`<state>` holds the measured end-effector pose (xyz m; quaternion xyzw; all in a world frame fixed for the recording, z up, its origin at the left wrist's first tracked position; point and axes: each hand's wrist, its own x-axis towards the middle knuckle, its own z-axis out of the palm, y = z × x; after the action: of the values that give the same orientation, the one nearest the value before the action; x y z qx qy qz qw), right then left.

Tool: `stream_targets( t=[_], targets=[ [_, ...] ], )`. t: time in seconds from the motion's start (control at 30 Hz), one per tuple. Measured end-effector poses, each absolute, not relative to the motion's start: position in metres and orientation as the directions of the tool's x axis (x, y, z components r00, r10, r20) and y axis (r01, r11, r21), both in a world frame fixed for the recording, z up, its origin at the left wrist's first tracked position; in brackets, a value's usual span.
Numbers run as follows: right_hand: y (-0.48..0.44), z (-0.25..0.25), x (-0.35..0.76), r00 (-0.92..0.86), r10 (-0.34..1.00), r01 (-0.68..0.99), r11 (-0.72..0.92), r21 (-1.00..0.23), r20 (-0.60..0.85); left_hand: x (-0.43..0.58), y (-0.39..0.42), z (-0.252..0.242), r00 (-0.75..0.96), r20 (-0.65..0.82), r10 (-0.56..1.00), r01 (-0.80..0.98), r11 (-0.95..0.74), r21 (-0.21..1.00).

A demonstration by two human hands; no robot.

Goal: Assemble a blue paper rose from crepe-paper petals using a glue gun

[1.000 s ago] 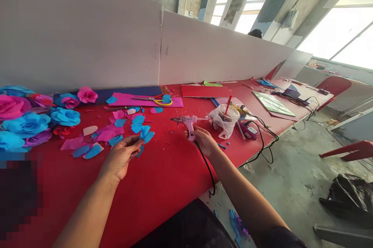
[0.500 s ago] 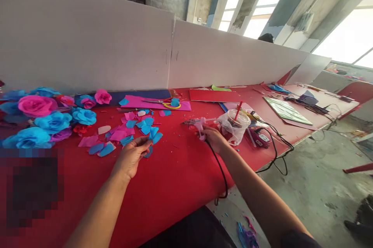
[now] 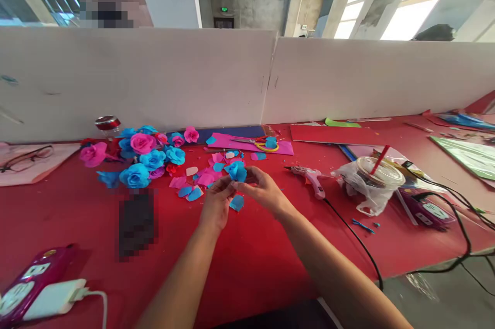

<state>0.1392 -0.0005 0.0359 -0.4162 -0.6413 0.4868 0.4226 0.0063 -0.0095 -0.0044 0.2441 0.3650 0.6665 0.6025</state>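
Note:
A small blue paper flower (image 3: 236, 170) is held up over the red table. My left hand (image 3: 218, 199) pinches it from below, thumb against fingers. From the other side my right hand (image 3: 265, 190) closes its fingertips on the flower's edge. Loose pink and blue paper petals (image 3: 207, 177) lie scattered just behind and left of my hands. One blue petal (image 3: 236, 203) rests on the table below the flower. To the right, a pink hot glue gun (image 3: 309, 178) lies on its side, its nozzle pointing left. The flower's underside is hidden by my fingers.
Finished paper flowers (image 3: 138, 175) are heaped at left, by a jar with a red lid (image 3: 107, 122). Yellow-handled scissors (image 3: 266, 146) lie on pink paper behind. A lidded cup in a plastic bag (image 3: 381, 171), power strip (image 3: 427, 208) and black cables (image 3: 356, 239) occupy the right.
My right hand has let go of the glue gun, which now lies on the table, and has come over to the blue flower in my left hand. The view has turned left.

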Motion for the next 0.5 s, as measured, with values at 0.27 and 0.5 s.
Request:
stream_targets(
  t=[0.27, 0.5],
  targets=[
    [0.008, 0.012, 0.131, -0.224, 0.965, -0.186, 0.097, -0.978, 0.138, 0.005, -0.010, -0.005, -0.170, -0.055, 0.984, -0.452, -0.028, 0.891],
    [0.000, 0.014, 0.130, -0.212, 0.949, -0.111, 0.214, -0.971, 0.233, 0.010, -0.012, -0.008, -0.229, -0.007, 0.973, -0.349, -0.076, 0.934]
  ],
)
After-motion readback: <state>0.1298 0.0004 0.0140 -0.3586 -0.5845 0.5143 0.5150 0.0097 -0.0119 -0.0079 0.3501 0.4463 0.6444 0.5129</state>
